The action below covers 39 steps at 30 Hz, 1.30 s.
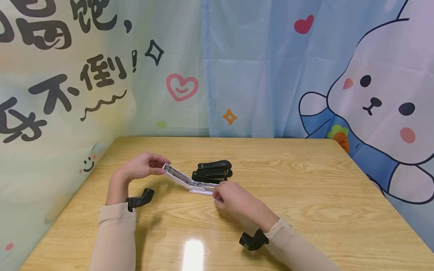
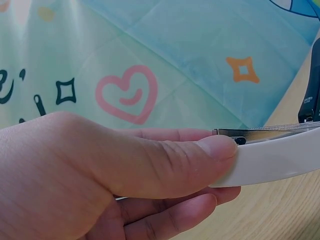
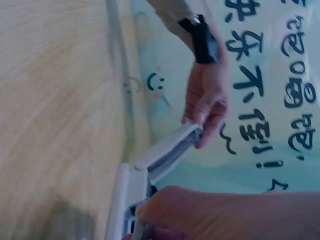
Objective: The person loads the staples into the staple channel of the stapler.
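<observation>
A white stapler (image 1: 178,178) is folded wide open between the two hands, its metal inner rail facing up. My left hand (image 1: 145,165) pinches the tip of the raised arm; in the left wrist view the thumb (image 2: 217,150) lies along its white side (image 2: 280,162). My right hand (image 1: 237,199) grips the other end, at the base, and covers part of it. The hinge bend (image 3: 142,167) shows between the hands in the right wrist view. Just behind the white stapler stands a black stapler (image 1: 211,172), touched by neither hand.
The wooden table (image 1: 305,180) stretches around the hands. A printed curtain (image 1: 244,82) hangs behind its far edge and along the left side. Black wrist cameras (image 1: 139,200) sit on both forearms.
</observation>
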Each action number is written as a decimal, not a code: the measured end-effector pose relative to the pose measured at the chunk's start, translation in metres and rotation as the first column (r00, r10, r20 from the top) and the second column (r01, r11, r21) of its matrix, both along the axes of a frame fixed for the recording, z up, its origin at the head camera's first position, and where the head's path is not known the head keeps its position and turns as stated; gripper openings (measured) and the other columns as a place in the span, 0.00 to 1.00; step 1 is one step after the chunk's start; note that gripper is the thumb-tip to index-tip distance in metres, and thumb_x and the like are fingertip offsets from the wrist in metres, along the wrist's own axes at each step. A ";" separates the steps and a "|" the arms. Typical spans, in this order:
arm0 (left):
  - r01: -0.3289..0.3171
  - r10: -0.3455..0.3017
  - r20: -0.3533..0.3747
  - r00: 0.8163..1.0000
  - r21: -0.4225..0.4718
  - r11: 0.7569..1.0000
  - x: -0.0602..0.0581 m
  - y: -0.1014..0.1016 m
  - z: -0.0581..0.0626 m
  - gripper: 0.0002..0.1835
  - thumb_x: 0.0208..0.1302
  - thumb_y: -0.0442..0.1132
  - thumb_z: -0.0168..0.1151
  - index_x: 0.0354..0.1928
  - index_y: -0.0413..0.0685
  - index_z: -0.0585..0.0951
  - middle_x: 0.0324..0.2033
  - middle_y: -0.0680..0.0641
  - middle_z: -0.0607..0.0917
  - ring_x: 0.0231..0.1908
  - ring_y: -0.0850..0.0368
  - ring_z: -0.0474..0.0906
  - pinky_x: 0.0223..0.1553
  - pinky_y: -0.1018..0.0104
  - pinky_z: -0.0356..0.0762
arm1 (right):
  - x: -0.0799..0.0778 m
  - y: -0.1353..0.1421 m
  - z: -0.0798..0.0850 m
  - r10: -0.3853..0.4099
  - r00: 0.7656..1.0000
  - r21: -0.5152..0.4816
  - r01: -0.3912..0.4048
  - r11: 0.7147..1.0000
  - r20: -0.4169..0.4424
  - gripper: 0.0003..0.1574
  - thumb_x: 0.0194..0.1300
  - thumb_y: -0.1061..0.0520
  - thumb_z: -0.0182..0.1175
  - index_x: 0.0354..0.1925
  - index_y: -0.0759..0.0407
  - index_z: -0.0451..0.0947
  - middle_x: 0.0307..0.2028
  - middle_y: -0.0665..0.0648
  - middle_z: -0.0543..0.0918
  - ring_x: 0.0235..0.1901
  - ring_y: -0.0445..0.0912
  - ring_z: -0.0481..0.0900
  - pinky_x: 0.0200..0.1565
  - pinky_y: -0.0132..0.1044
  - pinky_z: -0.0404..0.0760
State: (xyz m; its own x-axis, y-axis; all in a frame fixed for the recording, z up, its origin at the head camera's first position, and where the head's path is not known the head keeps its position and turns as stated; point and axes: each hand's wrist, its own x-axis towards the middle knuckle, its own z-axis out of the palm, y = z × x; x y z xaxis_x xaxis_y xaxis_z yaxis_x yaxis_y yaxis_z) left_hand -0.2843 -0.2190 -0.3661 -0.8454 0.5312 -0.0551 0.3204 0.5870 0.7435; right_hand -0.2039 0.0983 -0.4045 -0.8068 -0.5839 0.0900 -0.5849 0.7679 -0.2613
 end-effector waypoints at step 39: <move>0.005 -0.005 0.009 1.000 0.006 1.000 0.000 0.001 0.000 0.19 0.62 0.34 0.63 0.54 0.35 0.78 0.43 0.41 0.85 0.40 0.57 0.80 0.44 0.65 0.78 | -0.033 -0.001 -0.024 -0.006 0.950 -0.179 -0.053 0.982 -0.313 0.10 0.59 0.58 0.66 0.42 0.53 0.86 0.36 0.49 0.87 0.38 0.41 0.84 0.44 0.37 0.81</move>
State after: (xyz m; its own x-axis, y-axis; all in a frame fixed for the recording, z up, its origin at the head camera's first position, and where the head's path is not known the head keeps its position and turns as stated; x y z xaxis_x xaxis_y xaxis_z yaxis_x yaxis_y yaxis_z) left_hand -0.2843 -0.2180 -0.3657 -0.8422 0.5359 -0.0596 0.3166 0.5811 0.7497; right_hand -0.2369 0.0975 -0.4286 -0.7078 -0.5517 0.4412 -0.6765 0.7092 -0.1984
